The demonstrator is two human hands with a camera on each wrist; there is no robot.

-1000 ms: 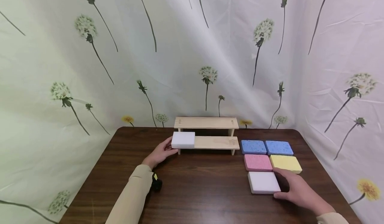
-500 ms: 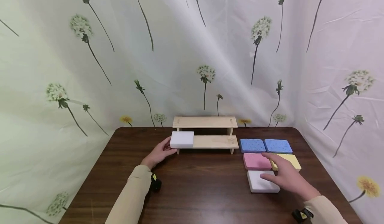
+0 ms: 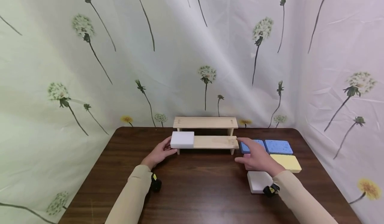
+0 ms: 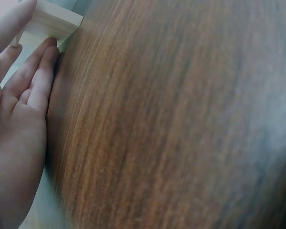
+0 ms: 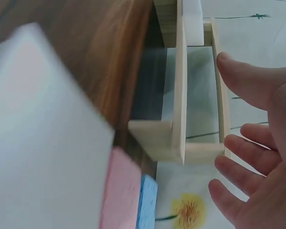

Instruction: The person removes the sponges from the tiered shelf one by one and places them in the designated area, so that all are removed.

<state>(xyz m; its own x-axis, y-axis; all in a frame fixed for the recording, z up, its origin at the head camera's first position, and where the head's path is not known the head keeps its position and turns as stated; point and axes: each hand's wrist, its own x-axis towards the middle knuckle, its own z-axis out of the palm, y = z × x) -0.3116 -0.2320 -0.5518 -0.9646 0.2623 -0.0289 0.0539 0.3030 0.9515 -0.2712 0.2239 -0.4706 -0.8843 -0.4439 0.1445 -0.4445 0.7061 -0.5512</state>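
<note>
A white sponge point(image 3: 182, 140) lies on the left end of the lower step of a two-tier wooden shelf point(image 3: 214, 142). My left hand point(image 3: 159, 153) is at that left end, fingers extended beside the sponge and shelf; the left wrist view shows these fingers point(image 4: 41, 81) nearly straight at the wood. My right hand point(image 3: 258, 155) is spread above the pink sponge point(image 5: 121, 188) and the left blue sponge point(image 3: 244, 147), its fingertips near the shelf's right end. Nothing is between its thumb and fingers in the right wrist view. The pink sponge is mostly covered in the head view.
Another white sponge point(image 3: 256, 183) lies nearest on the right, partly under the right wrist's camera. A yellow sponge point(image 3: 288, 163) and a second blue sponge point(image 3: 279, 147) lie beyond it. The dark wooden table point(image 3: 192, 190) backs onto a flower-printed curtain point(image 3: 180, 67).
My right hand has left the near white sponge and moved left and forward to the shelf's right end. My left hand has stayed at the shelf's left end.
</note>
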